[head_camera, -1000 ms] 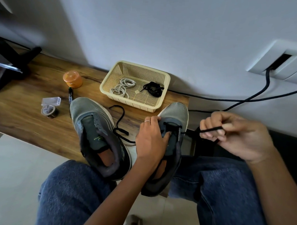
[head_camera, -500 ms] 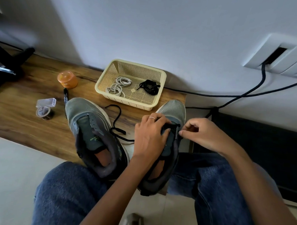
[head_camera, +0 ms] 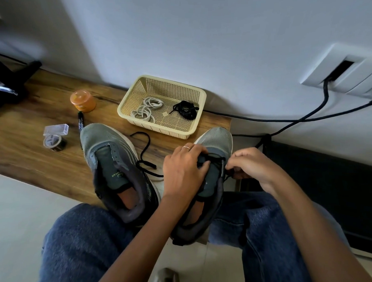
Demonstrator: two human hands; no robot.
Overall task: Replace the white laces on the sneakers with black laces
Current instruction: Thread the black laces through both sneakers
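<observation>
The left hand [head_camera: 184,172] grips the right sneaker [head_camera: 208,184] on the table [head_camera: 20,155] so it stays put, while the right hand [head_camera: 250,165] pinches the black lace [head_camera: 227,176] beside its eyelets.

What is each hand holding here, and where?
Left hand grips the right sneaker across its tongue; right hand pinches the black lace beside the eyelets.

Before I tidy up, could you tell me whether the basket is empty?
Not empty: the basket holds coiled white laces and a bundled black lace.
</observation>
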